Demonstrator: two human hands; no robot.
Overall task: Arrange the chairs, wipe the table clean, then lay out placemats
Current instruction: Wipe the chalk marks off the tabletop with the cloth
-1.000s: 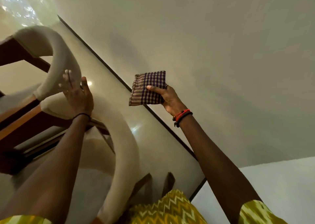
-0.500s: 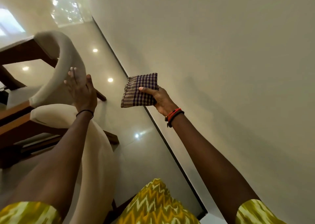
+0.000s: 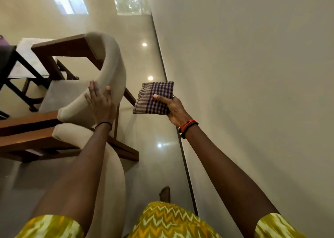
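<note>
My left hand (image 3: 101, 104) grips the curved beige backrest of the far chair (image 3: 110, 69), which has brown wooden arms and a pale seat. A second chair (image 3: 112, 174) with the same beige back stands nearer, under my left forearm. My right hand (image 3: 173, 109) holds a folded purple-and-white checked cloth (image 3: 153, 96) in the air, to the right of the chairs and close to the wall. The table (image 3: 23, 56) with dark legs shows at the left edge, beyond the far chair.
A plain white wall (image 3: 253, 75) runs along the right with a dark skirting line (image 3: 184, 158). The glossy pale floor (image 3: 144, 129) forms a narrow aisle between chairs and wall. My bare foot (image 3: 164, 194) stands on it.
The view has swung so more floor and the table show. My left hand has stayed on the far chair's backrest, which now sits further from the wall. The cloth stays in my right hand.
</note>
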